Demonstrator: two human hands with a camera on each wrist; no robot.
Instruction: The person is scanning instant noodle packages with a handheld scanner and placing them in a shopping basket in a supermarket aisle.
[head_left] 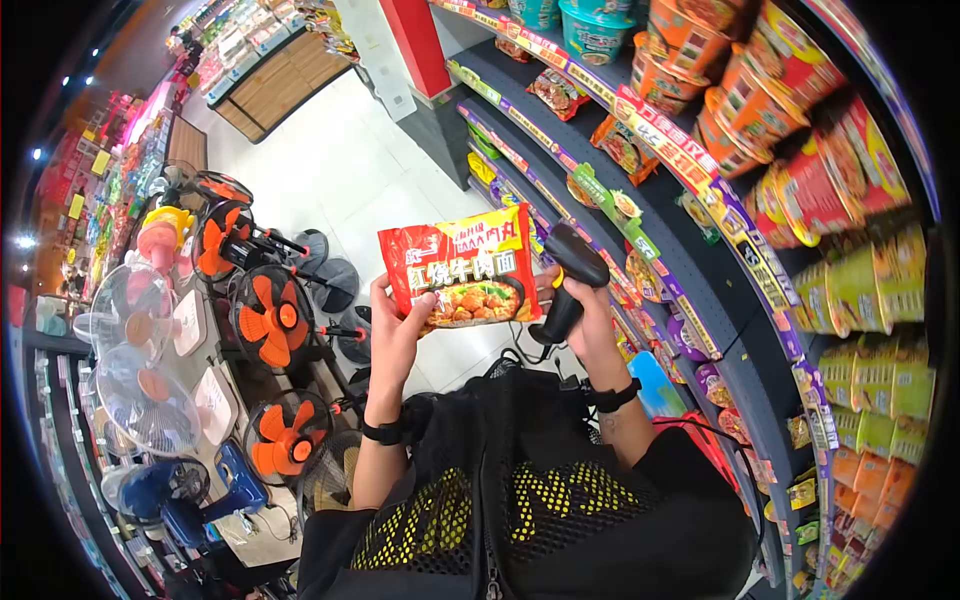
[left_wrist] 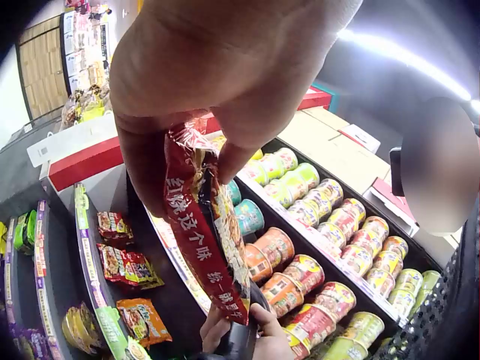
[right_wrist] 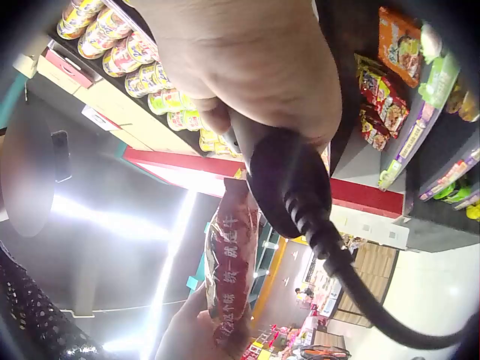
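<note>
My left hand (head_left: 395, 320) grips a red packet of instant noodles (head_left: 460, 267) by its left edge and holds it up in front of me. The same noodle packet (left_wrist: 206, 232) shows edge-on under my left hand (left_wrist: 217, 71) in the left wrist view. My right hand (head_left: 585, 315) grips the handle of a black barcode scanner (head_left: 568, 275), whose head sits just right of the packet. In the right wrist view my right hand (right_wrist: 247, 67) wraps the scanner handle (right_wrist: 289, 184), its coiled cable (right_wrist: 360, 289) trailing down, and the noodle packet (right_wrist: 231, 266) is beyond it.
Shelves (head_left: 700, 230) of cup noodles and noodle packets run along my right side. Several orange and white electric fans (head_left: 270, 320) stand on the left. A white tiled aisle (head_left: 330, 160) leads ahead to more displays.
</note>
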